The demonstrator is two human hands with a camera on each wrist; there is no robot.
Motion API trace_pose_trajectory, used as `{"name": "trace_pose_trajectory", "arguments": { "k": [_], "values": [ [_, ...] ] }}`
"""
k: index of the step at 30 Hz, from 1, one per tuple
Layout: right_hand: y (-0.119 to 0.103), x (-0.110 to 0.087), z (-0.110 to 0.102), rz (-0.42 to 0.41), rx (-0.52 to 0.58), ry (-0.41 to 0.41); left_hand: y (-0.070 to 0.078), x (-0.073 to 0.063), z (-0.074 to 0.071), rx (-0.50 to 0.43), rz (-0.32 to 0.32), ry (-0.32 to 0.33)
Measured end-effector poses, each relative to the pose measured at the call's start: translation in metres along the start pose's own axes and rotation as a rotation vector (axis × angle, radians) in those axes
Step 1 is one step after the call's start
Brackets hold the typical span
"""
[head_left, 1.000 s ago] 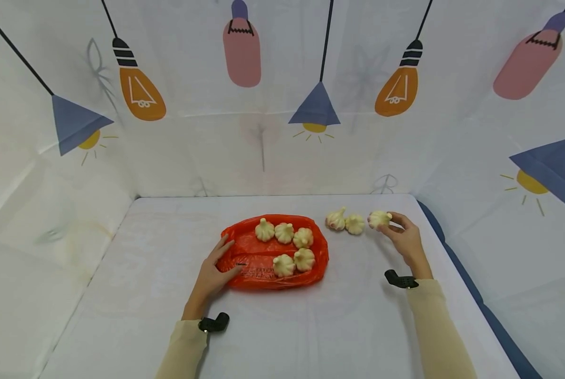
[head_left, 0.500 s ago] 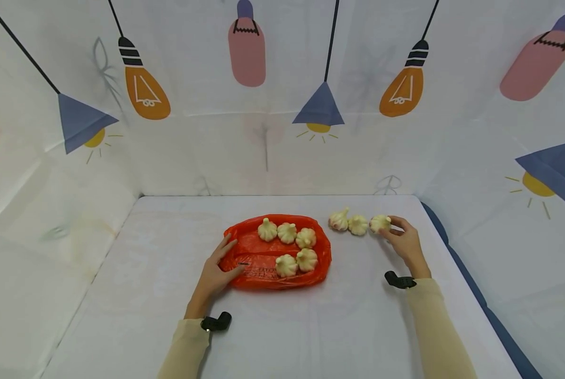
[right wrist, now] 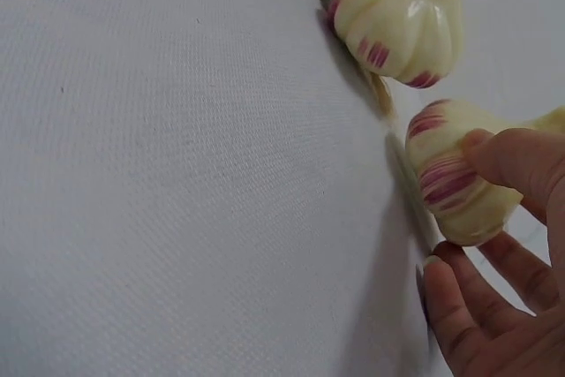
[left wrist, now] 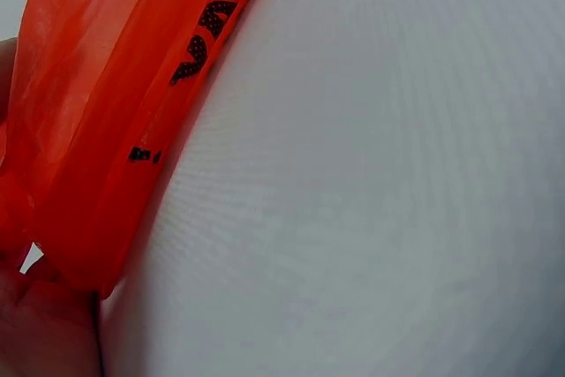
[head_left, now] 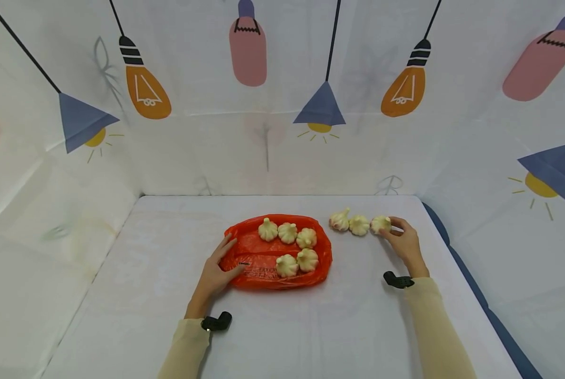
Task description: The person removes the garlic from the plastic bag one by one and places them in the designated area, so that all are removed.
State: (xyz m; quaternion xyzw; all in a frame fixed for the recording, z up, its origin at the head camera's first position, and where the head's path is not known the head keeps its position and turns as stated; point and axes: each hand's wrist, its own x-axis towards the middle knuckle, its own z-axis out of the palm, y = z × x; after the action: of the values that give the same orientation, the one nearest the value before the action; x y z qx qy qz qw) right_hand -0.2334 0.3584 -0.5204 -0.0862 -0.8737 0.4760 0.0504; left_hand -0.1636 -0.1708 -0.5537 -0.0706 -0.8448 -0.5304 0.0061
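Observation:
A red plastic bag (head_left: 259,258) lies on the white table, bearing several garlic bulbs (head_left: 287,266). My left hand (head_left: 215,271) rests on its left end, fingers and thumb spread fairly straight. The left wrist view shows the bag's printed side (left wrist: 168,68) beside part of the hand (left wrist: 48,328). My right hand (head_left: 403,242) pinches a garlic bulb (head_left: 381,224) between thumb and fingers, at or just above the table. In the right wrist view this bulb (right wrist: 446,178) has purple streaks. Two more bulbs, one in the middle (head_left: 359,225) and one at left (head_left: 339,220), lie in a row with it.
A white sheet printed with lamps and bulbs hangs behind and at both sides (head_left: 263,142). Dark blue cloth (head_left: 467,279) runs along the table's right edge (head_left: 453,263). Black wrist cameras sit on the left wrist (head_left: 217,321) and the right wrist (head_left: 398,280).
My right hand has brought its garlic bulb slightly leftward and down, closer to the two bulbs in the row. My left hand stays on the bag. The head view has shifted slightly.

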Motion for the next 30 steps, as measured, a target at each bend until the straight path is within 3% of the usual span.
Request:
{"name": "trace_pose_trajectory", "arguments": {
  "k": [30],
  "values": [
    [-0.0008, 0.002, 0.0028, 0.016, -0.05, -0.037, -0.0012, 0.0013, 0.0017, 0.012, -0.032, 0.008]
  ]
}}
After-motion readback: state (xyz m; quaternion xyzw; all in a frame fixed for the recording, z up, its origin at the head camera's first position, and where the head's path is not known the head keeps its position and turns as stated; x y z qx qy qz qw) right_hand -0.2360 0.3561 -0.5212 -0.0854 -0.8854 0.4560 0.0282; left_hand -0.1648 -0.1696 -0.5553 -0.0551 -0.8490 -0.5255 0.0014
